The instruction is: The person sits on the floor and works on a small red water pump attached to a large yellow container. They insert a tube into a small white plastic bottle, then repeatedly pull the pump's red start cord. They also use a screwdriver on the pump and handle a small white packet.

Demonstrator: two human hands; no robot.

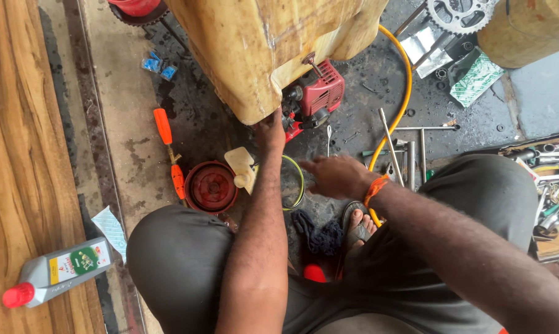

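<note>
Oil-stained grey concrete floor (125,105), wooden plank surface (13,154) at left, daylight

bare concrete floor (122,111) at left offers free passage. ahead, the large yellow plastic tank (261,43), small red engine (316,96) and round red metal cover (211,185) block access.

A small-engine repair workshop, worked at floor level.

An oil-stained concrete floor (131,124) carries a red small engine (320,93), a sprocket (462,12), loose metal rods (391,145), an orange-handled screwdriver (164,127), a tray of spanners (554,179) and a grey oil bottle (60,272).
</note>
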